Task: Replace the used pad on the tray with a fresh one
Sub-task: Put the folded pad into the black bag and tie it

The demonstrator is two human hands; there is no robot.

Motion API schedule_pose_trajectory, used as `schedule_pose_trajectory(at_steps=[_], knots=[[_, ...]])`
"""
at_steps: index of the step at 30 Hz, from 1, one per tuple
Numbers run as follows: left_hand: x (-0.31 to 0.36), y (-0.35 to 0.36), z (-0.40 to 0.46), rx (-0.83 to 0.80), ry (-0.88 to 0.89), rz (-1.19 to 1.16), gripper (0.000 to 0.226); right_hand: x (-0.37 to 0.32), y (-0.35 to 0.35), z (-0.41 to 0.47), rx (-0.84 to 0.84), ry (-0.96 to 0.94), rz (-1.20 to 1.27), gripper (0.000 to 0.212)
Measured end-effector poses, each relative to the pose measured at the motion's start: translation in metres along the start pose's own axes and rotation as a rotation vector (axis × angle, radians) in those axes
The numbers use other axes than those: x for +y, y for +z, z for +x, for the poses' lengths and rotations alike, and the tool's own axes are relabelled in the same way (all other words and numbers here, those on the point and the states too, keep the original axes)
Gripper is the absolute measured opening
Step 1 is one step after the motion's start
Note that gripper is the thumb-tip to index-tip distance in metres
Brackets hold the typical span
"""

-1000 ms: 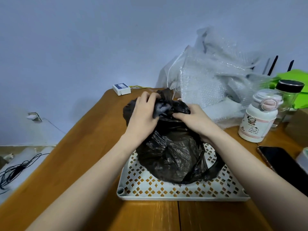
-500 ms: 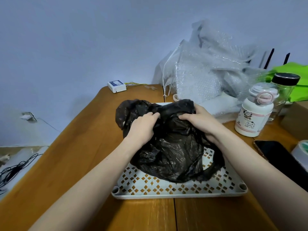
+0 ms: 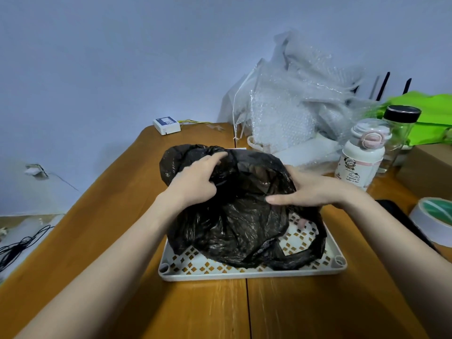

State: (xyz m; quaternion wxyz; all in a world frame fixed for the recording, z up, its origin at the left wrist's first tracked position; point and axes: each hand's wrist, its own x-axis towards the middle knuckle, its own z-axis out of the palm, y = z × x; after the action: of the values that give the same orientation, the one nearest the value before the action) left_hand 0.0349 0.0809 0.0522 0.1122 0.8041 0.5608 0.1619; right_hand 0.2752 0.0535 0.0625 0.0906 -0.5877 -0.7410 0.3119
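A: What does the next move turn on?

B: On where the black bag [image 3: 234,216] sits against the two hands. It is slumped on the white lattice tray [image 3: 252,274], covering most of the far and middle part, with its mouth up and turned toward the far side. The left hand [image 3: 195,184] is on the bag's top left, the right hand [image 3: 313,189] on its top right, so the opening lies between them.

A: And each grip?

B: The left grip has fingers curled over a fold of the rim, bunching film under the palm. The right grip lies flatter, fingers stretched toward the middle and pressing the plastic, thumb hidden; I cannot tell if it truly pinches.

A: Where is the pad?

B: I can't see any pad. A pale brownish patch shows through the film near the top, which may be the used one inside, but that's a guess. No fresh pad is visible on the desk [image 3: 102,216].

A: Long axis?

B: The bag spreads left to right across the tray, a handle loop [image 3: 305,258] trailing to the near right corner.

A: Which hand is nearer the mouth?

B: The left, I'd judge. Closing or lifting would mean drawing both rims together above the tray
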Motion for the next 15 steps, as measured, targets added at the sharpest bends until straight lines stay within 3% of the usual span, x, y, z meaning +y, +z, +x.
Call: schedule_pose_trajectory(at_steps=[3, 6, 8, 11, 12, 15], knots=[[0.023, -0.005, -0.012, 0.304, -0.022, 0.214, 0.062, -0.001, 0.001, -0.013, -0.047, 0.007, 0.250, 0.083], [0.039, -0.011, -0.018, 0.485, 0.047, 0.294, 0.049, -0.004, 0.000, -0.020, 0.200, -0.089, 0.342, 0.084], [0.047, -0.017, -0.020, 0.524, 0.089, 0.260, 0.045, -0.009, -0.003, -0.024, 0.328, -0.203, 0.566, 0.076], [0.058, -0.021, -0.023, 0.518, 0.107, 0.052, 0.040, -0.020, -0.009, -0.034, 0.429, -0.394, 0.963, 0.040], [0.061, -0.023, -0.024, 0.487, 0.116, -0.062, 0.040, -0.024, -0.011, -0.037, 0.421, -0.445, 1.064, 0.036], [0.067, -0.027, -0.028, 0.342, 0.188, -0.327, 0.051, -0.030, -0.012, -0.045, 0.343, -0.551, 1.182, 0.053]])
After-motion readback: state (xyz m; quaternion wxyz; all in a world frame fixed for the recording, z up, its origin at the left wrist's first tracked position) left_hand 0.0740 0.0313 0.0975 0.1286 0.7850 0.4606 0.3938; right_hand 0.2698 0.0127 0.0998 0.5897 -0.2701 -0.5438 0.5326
